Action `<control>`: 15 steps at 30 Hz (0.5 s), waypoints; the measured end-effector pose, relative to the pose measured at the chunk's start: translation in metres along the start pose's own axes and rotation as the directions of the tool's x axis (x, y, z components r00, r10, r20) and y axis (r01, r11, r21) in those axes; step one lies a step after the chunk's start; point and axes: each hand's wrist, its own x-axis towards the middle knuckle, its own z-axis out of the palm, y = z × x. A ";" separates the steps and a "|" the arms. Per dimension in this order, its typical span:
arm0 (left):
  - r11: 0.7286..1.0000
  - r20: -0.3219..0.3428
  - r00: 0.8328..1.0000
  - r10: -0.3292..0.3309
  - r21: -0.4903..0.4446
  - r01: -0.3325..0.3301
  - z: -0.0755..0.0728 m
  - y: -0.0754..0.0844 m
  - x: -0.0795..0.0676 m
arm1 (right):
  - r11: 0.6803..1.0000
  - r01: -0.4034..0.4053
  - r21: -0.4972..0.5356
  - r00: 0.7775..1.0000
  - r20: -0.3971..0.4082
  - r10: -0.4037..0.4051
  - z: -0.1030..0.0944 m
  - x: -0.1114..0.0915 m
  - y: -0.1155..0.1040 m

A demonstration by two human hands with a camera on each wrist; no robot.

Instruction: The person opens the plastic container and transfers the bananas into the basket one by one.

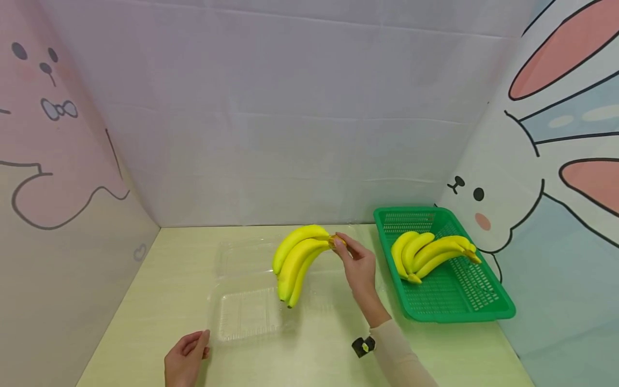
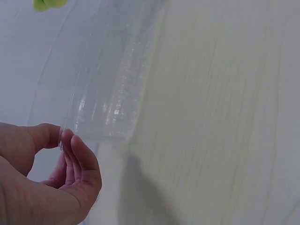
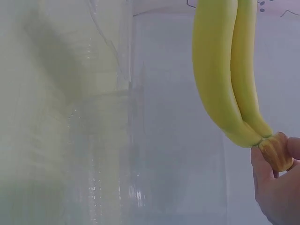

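A bunch of yellow bananas (image 1: 302, 258) hangs over a clear plastic container (image 1: 246, 317), its tips pointing down toward the front left. My right hand (image 1: 359, 263) pinches the bunch by its brown stem (image 3: 277, 151), and the right wrist view shows thumb and fingers on that stem. At the container's front left corner is my left hand (image 1: 186, 357). In the left wrist view, the left hand (image 2: 51, 176) pinches the thin rim of the container (image 2: 110, 89) between thumb and fingers. The container's outline is faint against the table; its far parts are partly hidden behind the bananas.
A green perforated basket (image 1: 450, 312) stands on the right of the table, holding more bananas (image 1: 435, 255). Pale fabric walls with cartoon drawings enclose the table (image 1: 140, 312) at the back and both sides. A small dark object (image 1: 363, 346) sits by the right sleeve.
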 end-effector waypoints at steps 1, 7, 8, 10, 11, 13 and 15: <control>1.000 -0.002 1.000 0.000 0.001 0.000 0.000 0.000 0.000 | 1.000 -0.009 0.016 1.000 -0.003 0.009 -0.001 0.000 -0.001; 1.000 -0.011 1.000 -0.001 0.003 0.001 0.000 -0.001 0.000 | 0.998 -0.016 0.068 1.000 -0.023 0.018 -0.010 0.002 -0.006; 1.000 -0.011 1.000 -0.002 0.000 0.002 0.000 -0.001 0.000 | 0.997 -0.014 0.079 0.999 -0.031 0.017 -0.012 0.003 -0.007; 1.000 -0.011 1.000 -0.006 -0.005 0.006 0.000 -0.001 0.000 | 0.994 -0.012 0.106 0.999 -0.048 0.017 -0.016 0.003 -0.009; 1.000 -0.010 1.000 -0.007 -0.007 0.007 0.000 -0.001 0.000 | 0.993 -0.012 0.120 0.998 -0.053 0.018 -0.018 0.003 -0.010; 1.000 -0.008 1.000 -0.009 -0.012 0.009 0.000 -0.001 0.000 | 0.990 -0.013 0.142 0.998 -0.062 0.022 -0.022 0.003 -0.012; 1.000 -0.005 1.000 -0.013 -0.011 0.013 0.000 -0.001 0.000 | 0.988 -0.014 0.151 0.997 -0.067 0.025 -0.027 0.003 -0.014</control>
